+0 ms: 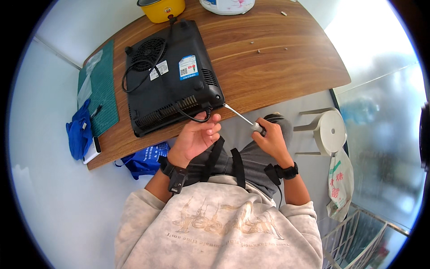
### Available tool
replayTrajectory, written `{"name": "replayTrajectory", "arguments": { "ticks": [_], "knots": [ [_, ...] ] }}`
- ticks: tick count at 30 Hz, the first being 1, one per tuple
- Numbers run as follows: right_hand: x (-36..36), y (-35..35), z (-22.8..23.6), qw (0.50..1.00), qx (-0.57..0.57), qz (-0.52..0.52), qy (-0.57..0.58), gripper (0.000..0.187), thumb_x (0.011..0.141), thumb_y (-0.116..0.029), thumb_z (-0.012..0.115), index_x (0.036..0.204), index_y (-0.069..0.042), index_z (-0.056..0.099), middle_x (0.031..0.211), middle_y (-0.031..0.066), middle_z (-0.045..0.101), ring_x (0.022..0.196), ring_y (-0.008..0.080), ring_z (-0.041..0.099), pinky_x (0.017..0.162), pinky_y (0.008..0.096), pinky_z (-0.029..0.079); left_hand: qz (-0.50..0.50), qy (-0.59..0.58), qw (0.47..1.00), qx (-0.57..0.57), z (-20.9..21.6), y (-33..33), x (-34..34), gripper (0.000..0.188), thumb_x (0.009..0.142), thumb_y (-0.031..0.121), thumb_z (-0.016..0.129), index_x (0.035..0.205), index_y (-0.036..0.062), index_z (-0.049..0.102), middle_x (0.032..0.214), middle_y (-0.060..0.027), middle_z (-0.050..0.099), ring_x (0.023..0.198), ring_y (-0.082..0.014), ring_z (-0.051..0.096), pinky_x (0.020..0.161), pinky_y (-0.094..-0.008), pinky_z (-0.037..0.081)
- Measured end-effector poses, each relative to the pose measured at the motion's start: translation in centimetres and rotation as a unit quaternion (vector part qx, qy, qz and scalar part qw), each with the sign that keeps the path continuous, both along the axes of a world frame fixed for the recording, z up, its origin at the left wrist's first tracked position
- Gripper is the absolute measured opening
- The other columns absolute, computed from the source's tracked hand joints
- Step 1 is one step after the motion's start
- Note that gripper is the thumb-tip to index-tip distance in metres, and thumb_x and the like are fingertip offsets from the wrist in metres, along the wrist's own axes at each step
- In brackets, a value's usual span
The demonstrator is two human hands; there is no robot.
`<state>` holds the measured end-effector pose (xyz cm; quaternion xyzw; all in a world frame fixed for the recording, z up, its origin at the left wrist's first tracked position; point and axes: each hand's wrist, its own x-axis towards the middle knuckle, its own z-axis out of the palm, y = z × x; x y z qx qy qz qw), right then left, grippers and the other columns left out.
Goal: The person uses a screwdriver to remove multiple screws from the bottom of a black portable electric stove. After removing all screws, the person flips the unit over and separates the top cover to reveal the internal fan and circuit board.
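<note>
A black appliance that looks like an induction cooker [174, 85] lies bottom up on the wooden table, its round fan grille and vent slots showing. My right hand [272, 139] is closed round the handle of a screwdriver [242, 116]. The metal shaft points up-left, its tip at the cooker's near right corner, beside a screw hole; whether it touches is hard to tell. By the near edge, my left hand [195, 140] is palm up with fingers loosely curled and apart. Its fingertips are close to the black power cord [186, 115], which loops over the cooker.
Several small screws [258, 51] lie on the table [277, 71]. At the back stand a yellow pot [165, 10] and a white container [227, 6]. To the left are a green cutting mat [105, 85] and a blue bag [79, 130]. A white stool [330, 132] stands right of my legs.
</note>
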<state>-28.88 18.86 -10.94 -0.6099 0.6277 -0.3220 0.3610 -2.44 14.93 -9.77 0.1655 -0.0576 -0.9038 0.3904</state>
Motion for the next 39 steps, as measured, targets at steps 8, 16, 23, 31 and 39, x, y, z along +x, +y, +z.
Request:
{"name": "replayTrajectory", "arguments": {
  "ticks": [8,16,23,31,39],
  "knots": [
    [-0.4,-0.5,3.3,0.997,-0.054,-0.02,-0.042,0.017,0.084,-0.009,0.075,0.084,-0.001,0.06,0.062,0.0124,0.052,0.056,0.0188,0.045,0.057,0.0312,0.042,-0.027,0.045,0.998,-0.026,-1.1,-0.2,0.5,0.022,0.097,-0.003,0.058,0.113,0.0109,0.062,0.095,0.0015,0.05,0.077,-0.0107,0.049,0.062,-0.0242,0.044],
    [5.9,-5.1,5.0,0.96,-0.271,0.056,0.04,0.045,0.071,-0.004,0.078,0.116,-0.014,0.076,0.102,0.0035,0.073,0.081,0.0266,0.073,0.067,0.0346,0.057,-0.018,0.012,1.0,-0.02,-0.4,-0.2,0.1,0.019,0.097,0.001,0.059,0.113,0.011,0.059,0.095,0.0009,0.049,0.078,-0.0113,0.048,0.061,-0.0238,0.043],
    [6.8,-5.6,3.7,0.941,-0.312,0.075,0.106,0.047,0.07,-0.008,0.08,0.116,-0.014,0.075,0.11,0.0019,0.071,0.084,0.0247,0.073,0.07,0.0345,0.058,-0.026,-0.008,0.999,-0.025,-0.9,-0.2,0.4,0.027,0.096,-0.002,0.057,0.115,0.0164,0.063,0.098,0.0004,0.054,0.079,-0.0112,0.049,0.061,-0.0238,0.042],
    [7.0,-5.3,3.0,0.918,-0.371,0.069,0.121,0.045,0.068,-0.006,0.08,0.112,-0.009,0.071,0.109,0.0037,0.07,0.085,0.025,0.073,0.071,0.0349,0.058,-0.02,-0.006,0.999,-0.031,-1.0,-0.1,0.3,0.026,0.096,-0.002,0.058,0.11,0.0189,0.065,0.098,0.0005,0.055,0.079,-0.0111,0.049,0.063,-0.0233,0.043],
    [6.8,-5.7,3.9,0.964,-0.261,0.034,0.039,0.027,0.075,-0.009,0.079,0.1,-0.011,0.071,0.096,0.0081,0.069,0.081,0.0319,0.07,0.068,0.0397,0.056,-0.039,-0.013,0.999,-0.024,-1.1,-0.2,0.5,0.026,0.095,-0.001,0.06,0.105,0.0224,0.063,0.097,0.0001,0.055,0.08,-0.0125,0.05,0.063,-0.0248,0.043]
  ]
}}
